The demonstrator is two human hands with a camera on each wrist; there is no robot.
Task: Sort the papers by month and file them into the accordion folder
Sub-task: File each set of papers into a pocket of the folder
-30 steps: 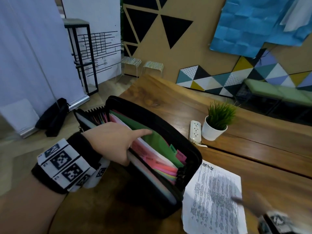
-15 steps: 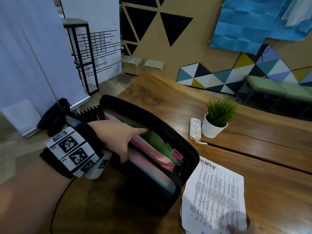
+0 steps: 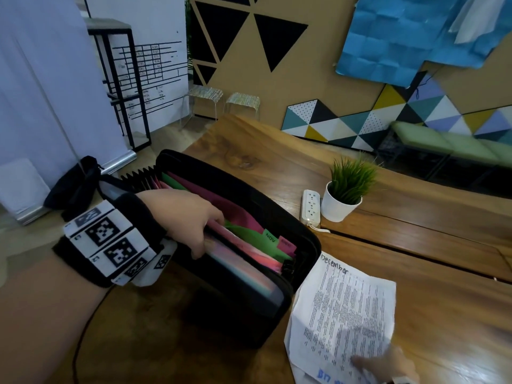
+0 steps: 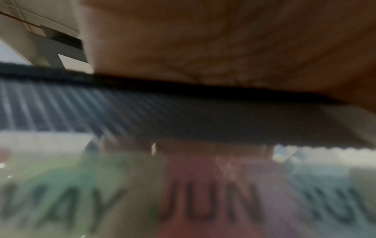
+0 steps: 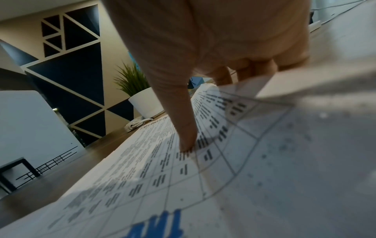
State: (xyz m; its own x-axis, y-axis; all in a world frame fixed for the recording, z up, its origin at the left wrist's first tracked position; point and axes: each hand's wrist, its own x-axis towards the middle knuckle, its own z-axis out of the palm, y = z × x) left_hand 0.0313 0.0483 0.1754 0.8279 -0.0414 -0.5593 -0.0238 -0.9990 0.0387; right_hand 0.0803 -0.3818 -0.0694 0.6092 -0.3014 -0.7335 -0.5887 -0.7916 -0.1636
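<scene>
A black accordion folder (image 3: 288, 220) stands open on the wooden table, with coloured dividers inside and a green NOV tab (image 3: 270, 236) near its right end. My left hand (image 3: 191, 217) has its fingers tucked down between the front dividers and its thumb on the near wall, gripping that front section. The left wrist view is blurred: my palm (image 4: 223, 40) over the folder's black edge (image 4: 183, 104), with MAY (image 4: 61, 201) and JUN (image 4: 207, 201) tabs below. A printed sheet headed "December" (image 3: 346, 306) lies right of the folder. My right hand (image 3: 388, 364) pinches its near edge, thumb (image 5: 183, 112) on top of the paper (image 5: 142, 177), fingers beneath.
A white pot with a green plant (image 3: 339, 206) and a white power strip (image 3: 311, 206) sit behind the sheet. Bare table (image 3: 429, 259) stretches to the right. A black bag (image 3: 72, 184) lies on the floor at the left.
My left fingers went from pointing over the dividers to tucked down among them. My right hand drew back to the sheet's near edge and took hold of it.
</scene>
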